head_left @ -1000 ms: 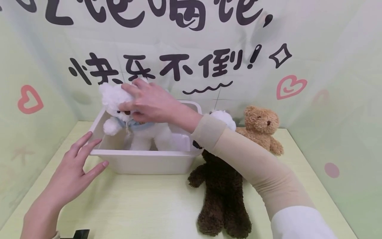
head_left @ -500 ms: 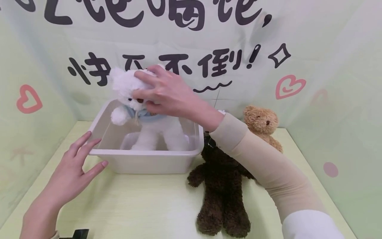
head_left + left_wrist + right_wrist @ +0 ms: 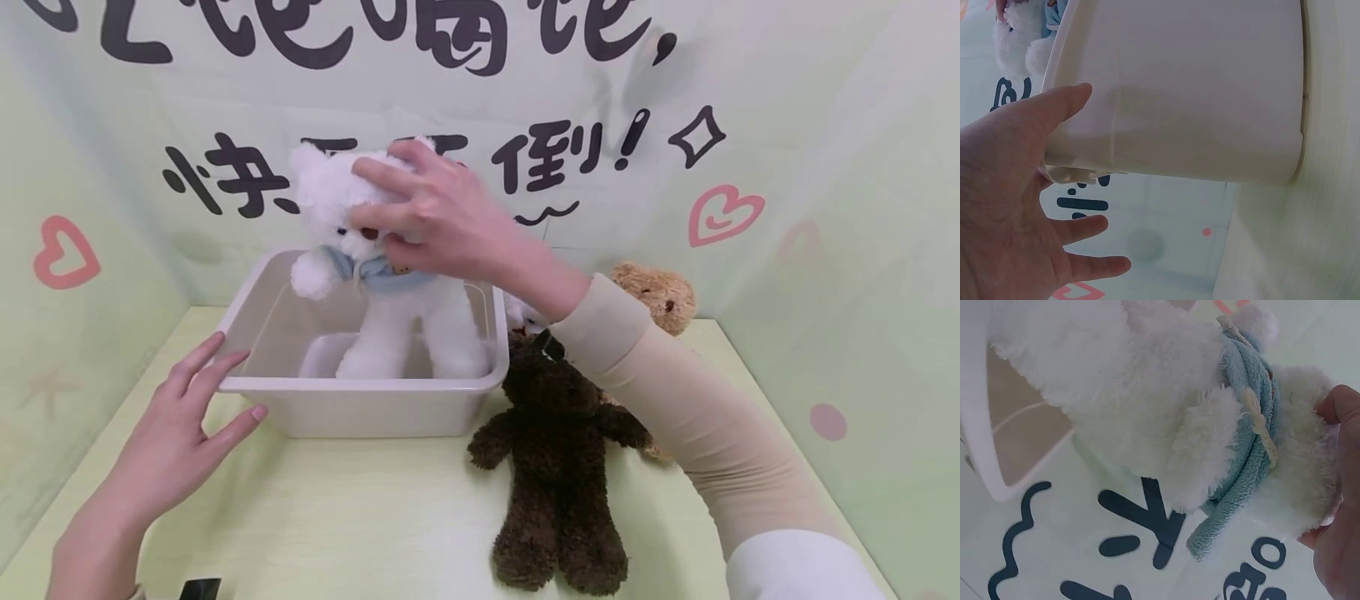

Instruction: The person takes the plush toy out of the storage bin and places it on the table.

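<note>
A white teddy bear (image 3: 322, 196) with a blue scarf hangs upright, its legs inside a pale plastic bin (image 3: 375, 410) and its head above the rim. My right hand (image 3: 446, 218) grips the bear by the head, covering part of its face. In the right wrist view, the bear's scarf (image 3: 1244, 450) and a thumb pressed into the fur show close up. My left hand (image 3: 168, 421) rests at the bin's front left corner, fingers spread and fairly straight. The left wrist view shows its thumb (image 3: 1069, 103) against the bin's outer wall.
A dark brown teddy bear (image 3: 558, 483) lies on the table right of the bin. Behind it are a light brown teddy bear (image 3: 660, 296) and a white-headed plush (image 3: 521, 312), both partly hidden by my right arm. A printed cloth wall (image 3: 600, 217) stands behind.
My right hand has lifted the white teddy bear higher and moved it to the right, so its head rises further above the bin. My left hand has stayed at the bin corner.
</note>
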Action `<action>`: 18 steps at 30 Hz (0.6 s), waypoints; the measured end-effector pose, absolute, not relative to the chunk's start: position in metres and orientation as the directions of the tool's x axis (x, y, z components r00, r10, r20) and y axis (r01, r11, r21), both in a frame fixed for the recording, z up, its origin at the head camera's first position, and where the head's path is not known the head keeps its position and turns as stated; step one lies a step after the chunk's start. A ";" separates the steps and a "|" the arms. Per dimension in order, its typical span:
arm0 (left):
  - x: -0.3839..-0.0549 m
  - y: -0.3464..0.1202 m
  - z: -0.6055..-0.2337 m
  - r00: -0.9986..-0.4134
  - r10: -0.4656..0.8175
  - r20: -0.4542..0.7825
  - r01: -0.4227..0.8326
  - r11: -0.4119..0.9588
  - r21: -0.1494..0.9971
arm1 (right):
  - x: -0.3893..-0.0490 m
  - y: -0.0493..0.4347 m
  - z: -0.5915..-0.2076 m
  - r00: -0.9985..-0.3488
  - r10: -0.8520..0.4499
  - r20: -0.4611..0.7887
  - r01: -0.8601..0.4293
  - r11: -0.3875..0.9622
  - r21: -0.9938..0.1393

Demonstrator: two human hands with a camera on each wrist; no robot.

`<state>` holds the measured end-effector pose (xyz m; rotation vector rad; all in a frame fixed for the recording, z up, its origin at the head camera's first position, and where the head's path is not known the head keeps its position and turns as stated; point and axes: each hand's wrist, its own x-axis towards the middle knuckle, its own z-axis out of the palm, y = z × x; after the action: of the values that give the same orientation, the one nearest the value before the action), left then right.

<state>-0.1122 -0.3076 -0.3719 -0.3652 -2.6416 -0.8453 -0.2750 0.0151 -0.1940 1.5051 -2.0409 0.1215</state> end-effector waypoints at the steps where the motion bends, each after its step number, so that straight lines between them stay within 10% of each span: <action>1: -0.112 -0.308 -0.372 -0.909 0.138 0.394 0.341 0.790 0.510 | -0.275 0.017 -0.190 -0.189 -0.835 0.518 -0.894 0.364 0.261; 18: -0.113 -0.307 -0.372 -0.915 0.133 0.381 0.332 0.784 0.525 | -0.287 0.059 -0.148 -0.252 -0.708 0.659 -0.891 0.436 0.128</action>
<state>-0.1125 -0.3069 -0.3720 -0.3558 -2.6519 -0.8667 -0.2872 0.0585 -0.1480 1.3399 -2.0353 0.3576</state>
